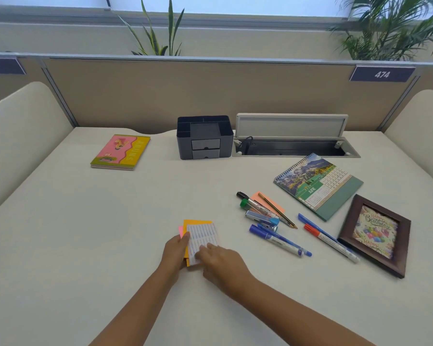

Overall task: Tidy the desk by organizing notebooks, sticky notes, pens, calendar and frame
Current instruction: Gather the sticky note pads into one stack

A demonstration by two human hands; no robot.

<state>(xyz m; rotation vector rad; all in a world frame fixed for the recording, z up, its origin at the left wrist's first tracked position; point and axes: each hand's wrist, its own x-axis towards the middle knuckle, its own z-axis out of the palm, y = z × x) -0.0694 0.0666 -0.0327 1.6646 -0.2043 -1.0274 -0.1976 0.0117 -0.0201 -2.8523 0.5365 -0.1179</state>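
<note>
Nearest, both hands work one small stack of sticky notes just below the desk's centre. The left hand curls round its left edge to steady it; the right hand lays its fingers on top from the 4 o'clock side, probably squaring the sheets. How tightly those fingers press, I cannot tell. Out at 2 o'clock the pens lie scattered over an orange note, unsorted. Beyond them the calendar lies flat, and the frame lies at 3 o'clock. At 12 o'clock the organizer waits empty; the notebooks sit stacked at 10 o'clock
</note>
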